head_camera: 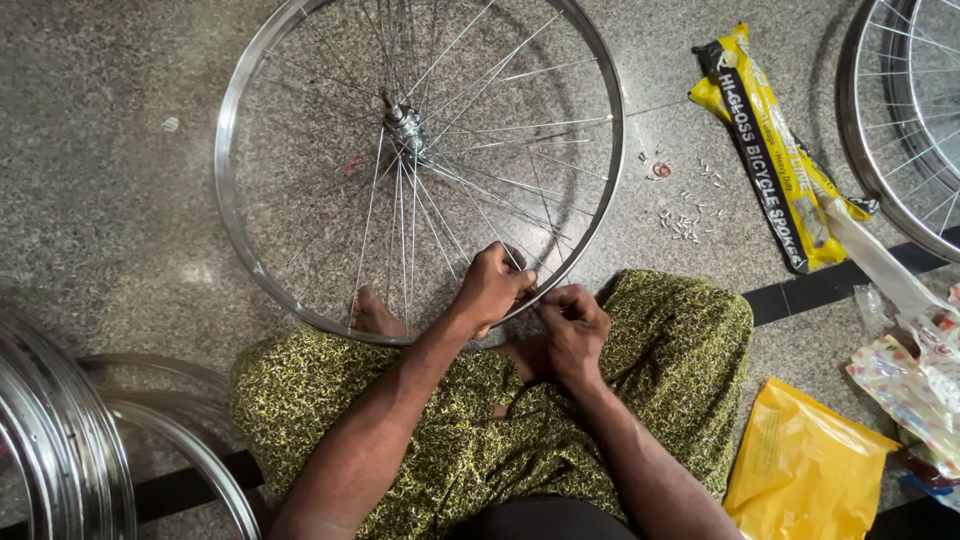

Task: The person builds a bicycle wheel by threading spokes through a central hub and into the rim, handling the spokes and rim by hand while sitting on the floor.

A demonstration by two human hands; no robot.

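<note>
A silver bicycle wheel rim (232, 120) with thin steel spokes (470, 195) and a central hub (403, 122) lies flat on the speckled stone floor in front of me. My left hand (492, 288) grips a spoke right at the near edge of the rim. My right hand (572, 322) is closed just outside the rim beside it, fingers pinched on the spoke's end at the rim. Both forearms reach out over my lap, covered in green patterned cloth (660, 340). A bare foot (376, 315) rests under the rim.
Several small metal spoke nipples (690, 215) lie scattered right of the wheel. A yellow and black spoke packet (775, 150) lies further right, another wheel (885, 130) at top right. A yellow bag (805, 465) and wrappers (915, 385) sit at lower right. Bare rims (60, 440) stack at lower left.
</note>
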